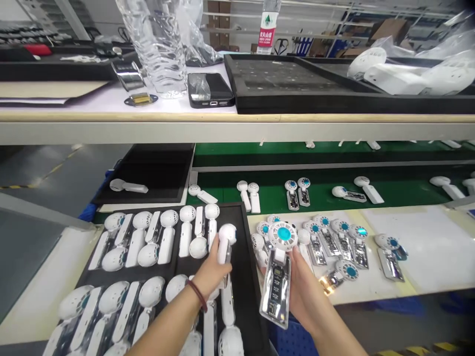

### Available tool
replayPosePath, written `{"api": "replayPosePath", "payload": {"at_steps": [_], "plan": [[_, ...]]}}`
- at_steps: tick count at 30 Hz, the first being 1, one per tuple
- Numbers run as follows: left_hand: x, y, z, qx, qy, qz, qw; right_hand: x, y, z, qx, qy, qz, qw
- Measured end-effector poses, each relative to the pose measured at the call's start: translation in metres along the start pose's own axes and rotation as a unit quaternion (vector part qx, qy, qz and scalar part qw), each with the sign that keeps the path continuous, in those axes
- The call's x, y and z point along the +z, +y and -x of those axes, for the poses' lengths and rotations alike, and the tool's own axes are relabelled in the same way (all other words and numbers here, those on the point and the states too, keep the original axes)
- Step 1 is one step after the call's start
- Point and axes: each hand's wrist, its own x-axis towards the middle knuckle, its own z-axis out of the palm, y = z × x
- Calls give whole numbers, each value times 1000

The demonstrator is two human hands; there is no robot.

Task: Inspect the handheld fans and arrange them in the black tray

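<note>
My left hand, with a dark red band on its wrist, is closed round the handle of a white handheld fan above the black tray. That tray holds rows of similar white fans, laid head to tail. In my right hand is another handheld fan, upright with its round head on top. A blue-green disc sits at the centre of its head, and a circuit board shows through its clear handle. My right fingers are mostly hidden behind it.
More fans with blue-green centres lie on the white worktop to the right. Behind runs a green conveyor carrying several fans. A shelf crosses above, holding a phone, a water bottle and black trays.
</note>
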Motion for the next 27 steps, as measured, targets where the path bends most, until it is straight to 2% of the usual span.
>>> {"api": "replayPosePath", "payload": {"at_steps": [3, 9, 13, 16, 18, 20, 22, 24, 27], "plan": [[5, -3, -10, 9, 0, -68, 998, -12, 1, -10, 14, 18, -16, 1000], [7, 20, -21, 50, 42, -171, 983, -17, -1, -28, 25, 40, -17, 999], [-18, 56, -26, 89, 42, -249, 964, -22, -1, -46, 21, 30, 23, 999], [-44, 92, -40, 101, 44, -391, 914, -22, -5, -62, -21, 36, 75, 996], [-49, 110, -66, 93, 20, -465, 880, -16, -8, -75, -40, 16, 129, 991], [-42, 116, -102, 68, -28, -500, 863, -7, -9, -94, -69, -11, 245, 967], [-26, 110, -140, 17, -64, -540, 839, 5, -4, -116, -102, -16, 383, 918], [-9, 98, -168, -28, -66, -569, 819, 16, 5, -139, -125, -2, 480, 868], [0, 80, -186, -44, -36, -585, 809, 27, 21, -166, -134, 21, 546, 826]]}}
